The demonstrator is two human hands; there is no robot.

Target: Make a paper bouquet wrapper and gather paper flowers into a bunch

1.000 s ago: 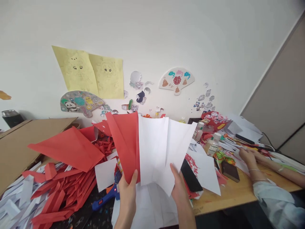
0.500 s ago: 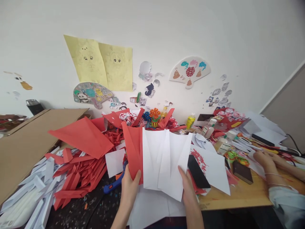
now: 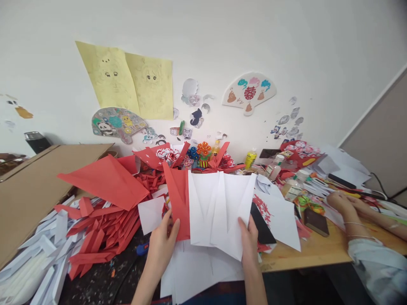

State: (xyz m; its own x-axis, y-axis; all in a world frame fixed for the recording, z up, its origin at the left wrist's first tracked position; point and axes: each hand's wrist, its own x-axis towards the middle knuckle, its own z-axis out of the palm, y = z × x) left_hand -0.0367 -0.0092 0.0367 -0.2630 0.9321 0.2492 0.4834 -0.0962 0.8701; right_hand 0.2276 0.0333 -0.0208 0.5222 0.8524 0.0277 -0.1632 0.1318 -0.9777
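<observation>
Your left grip (image 3: 164, 234) pinches the red folded paper (image 3: 178, 199), your right grip (image 3: 249, 238) the white folded paper (image 3: 206, 212), the pair spread between them in what looks like a lining-up step, so the next move calls for even, gentle tension.

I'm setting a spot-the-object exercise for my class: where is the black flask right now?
In the head view, the black flask is near the left edge, against the wall, just beyond the cardboard and below the yellow drawings.
</observation>
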